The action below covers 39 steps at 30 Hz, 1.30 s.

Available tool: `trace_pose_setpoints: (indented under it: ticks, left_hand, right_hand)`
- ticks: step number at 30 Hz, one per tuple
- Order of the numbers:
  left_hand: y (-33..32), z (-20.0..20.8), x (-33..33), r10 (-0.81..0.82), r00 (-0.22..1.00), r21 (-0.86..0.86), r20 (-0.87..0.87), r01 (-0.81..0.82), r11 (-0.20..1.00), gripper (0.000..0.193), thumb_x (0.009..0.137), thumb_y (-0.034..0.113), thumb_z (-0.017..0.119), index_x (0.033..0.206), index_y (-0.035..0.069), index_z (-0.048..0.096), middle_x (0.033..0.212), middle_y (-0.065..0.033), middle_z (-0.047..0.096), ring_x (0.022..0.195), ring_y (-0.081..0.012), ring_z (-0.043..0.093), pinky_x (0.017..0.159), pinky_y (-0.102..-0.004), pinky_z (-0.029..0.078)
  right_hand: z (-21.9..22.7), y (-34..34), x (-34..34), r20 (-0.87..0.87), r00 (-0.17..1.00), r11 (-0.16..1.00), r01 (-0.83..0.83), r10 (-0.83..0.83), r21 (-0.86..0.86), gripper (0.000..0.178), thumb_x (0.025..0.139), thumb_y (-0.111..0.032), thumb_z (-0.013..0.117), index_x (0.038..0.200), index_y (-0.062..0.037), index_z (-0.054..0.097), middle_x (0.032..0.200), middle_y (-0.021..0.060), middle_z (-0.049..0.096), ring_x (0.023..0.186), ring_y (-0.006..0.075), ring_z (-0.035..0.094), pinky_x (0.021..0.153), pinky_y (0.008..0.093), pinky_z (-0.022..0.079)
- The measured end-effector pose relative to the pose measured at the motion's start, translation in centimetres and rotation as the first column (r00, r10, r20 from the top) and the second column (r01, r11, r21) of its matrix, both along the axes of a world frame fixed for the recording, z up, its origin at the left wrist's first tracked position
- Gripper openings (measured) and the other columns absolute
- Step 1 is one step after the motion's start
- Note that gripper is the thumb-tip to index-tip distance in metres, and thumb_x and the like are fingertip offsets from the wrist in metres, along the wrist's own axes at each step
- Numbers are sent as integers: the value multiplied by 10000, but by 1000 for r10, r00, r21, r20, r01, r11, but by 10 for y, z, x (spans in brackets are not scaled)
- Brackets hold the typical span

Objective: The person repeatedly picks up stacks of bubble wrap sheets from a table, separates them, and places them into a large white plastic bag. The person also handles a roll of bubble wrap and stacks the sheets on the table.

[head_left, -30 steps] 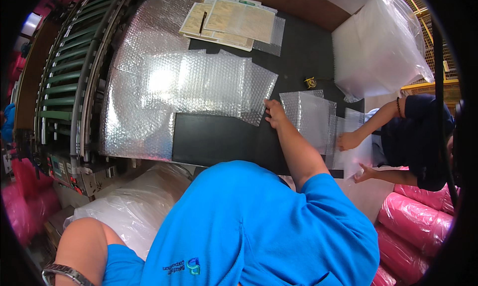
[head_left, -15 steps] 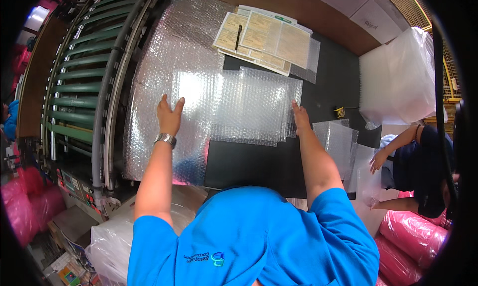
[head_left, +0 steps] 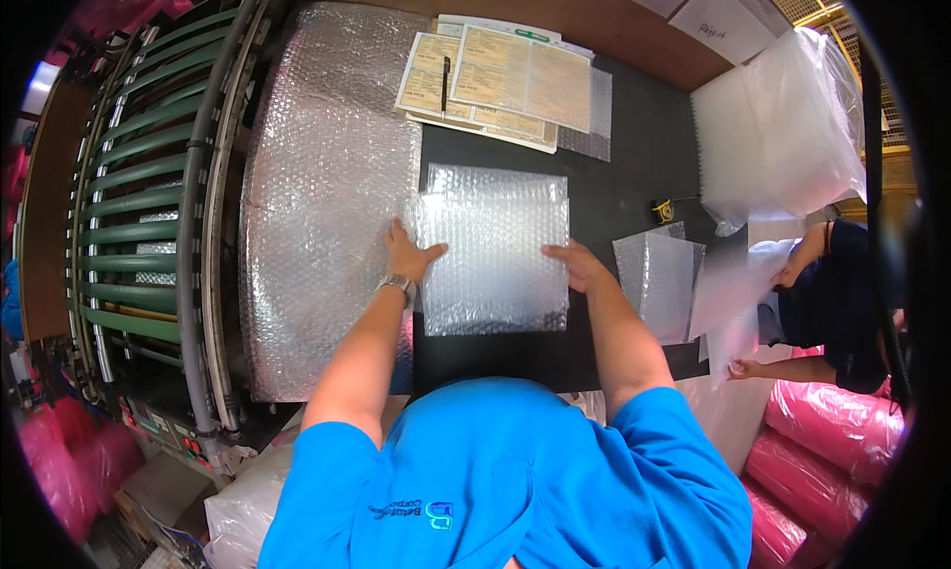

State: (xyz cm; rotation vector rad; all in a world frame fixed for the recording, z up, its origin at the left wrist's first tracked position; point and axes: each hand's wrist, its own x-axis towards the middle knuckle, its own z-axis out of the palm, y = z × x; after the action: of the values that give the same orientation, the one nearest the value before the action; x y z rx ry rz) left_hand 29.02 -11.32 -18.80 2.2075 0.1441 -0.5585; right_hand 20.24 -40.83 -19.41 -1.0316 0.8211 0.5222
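A neat stack of clear bubble wrap sheets (head_left: 495,282) lies on the black tabletop in front of me. My left hand (head_left: 409,257) is at its left edge, fingers and thumb spread, with the thumb resting on the top sheet. At the right edge, my right hand (head_left: 578,264) pinches the stack, its thumb side over the top and other fingers partly hidden. Left of the stack, a long silvery bubble wrap sheet (head_left: 322,203) covers the table. Beyond it are printed paper forms (head_left: 525,69) with a black pen (head_left: 446,86) on them.
A green roller conveyor (head_left: 149,183) runs along the left. At right are a yellow tape measure (head_left: 663,210), smaller bubble wrap pieces (head_left: 659,277) and a plastic-wrapped white stack (head_left: 778,128). A co-worker's hands (head_left: 788,272) hold translucent sheets nearby. Pink rolls (head_left: 832,425) lie at lower right.
The loosely fanned bubble wrap sheets are now lined up in one stack, nearer to me. My hands have moved closer together along its sides. The co-worker's hands have shifted with translucent sheets.
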Motion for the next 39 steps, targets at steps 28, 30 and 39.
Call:
trace_pose_setpoints:
  ticks: [28, 30, 39]
  left_hand:
    - [16, 33, -141, -340, 884, -337, 322, 443, 831, 977, 575, 195, 744, 1326, 70, 132, 1260, -163, 333, 1127, -252, 388, 910, -352, 362]
    - [14, 22, -147, -274, 859, -285, 432, 418, 863, 621, 718, 209, 651, 1239, 59, 347, 1220, -126, 416, 1097, -208, 425, 935, -310, 342]
    - [14, 29, -144, -382, 845, -135, 374, 457, 879, 600, 671, 231, 687, 1177, 36, 429, 1208, -102, 440, 1142, -210, 381, 973, -331, 290]
  right_hand:
    - [88, -25, -142, 535, 755, 853, -62, 380, -518, 500, 755, -145, 574, 1201, -37, 374, 1262, 99, 364, 1179, 195, 337, 984, 302, 261]
    - [78, -30, -137, 594, 575, 742, -34, 562, -669, 461, 763, -116, 561, 1188, -59, 394, 1233, 101, 389, 1184, 208, 333, 980, 306, 270]
    - [76, -30, -117, 607, 458, 664, 46, 650, -746, 528, 646, -23, 652, 1116, -73, 417, 1132, 78, 471, 1057, 175, 452, 905, 294, 348]
